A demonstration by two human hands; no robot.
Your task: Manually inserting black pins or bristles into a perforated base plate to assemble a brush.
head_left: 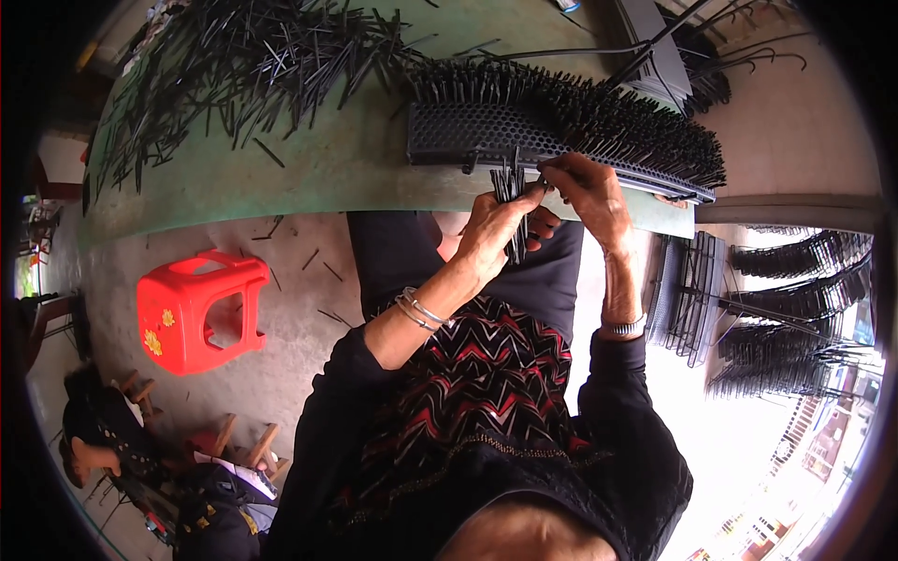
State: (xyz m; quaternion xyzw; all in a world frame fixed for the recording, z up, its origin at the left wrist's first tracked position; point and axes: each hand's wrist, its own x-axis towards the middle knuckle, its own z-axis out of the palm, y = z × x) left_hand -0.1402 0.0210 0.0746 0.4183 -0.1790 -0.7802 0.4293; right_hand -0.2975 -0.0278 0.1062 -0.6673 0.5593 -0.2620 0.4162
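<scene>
A bundle of thin black sticks [511, 182] stands upright in my left hand [491, 229], which is closed around it at the table's near edge. My right hand [597, 198] is pinched just beside the left thumb; a small dark bit shows at its fingertips, too small to make out. Right in front of both hands lies a black perforated rack [454, 136], its holes in a honeycomb pattern. Many short black sticks [645, 136] stand packed in its far and right parts, while bare holes show along the near left part.
A large loose heap of black sticks [271, 70] covers the back left of the green table [327, 178]. At left on the floor is a red plastic stool [201, 313], with stray sticks around it. Racks of hooked black rods [786, 309] stand to the right. Another person [103, 430] is at lower left.
</scene>
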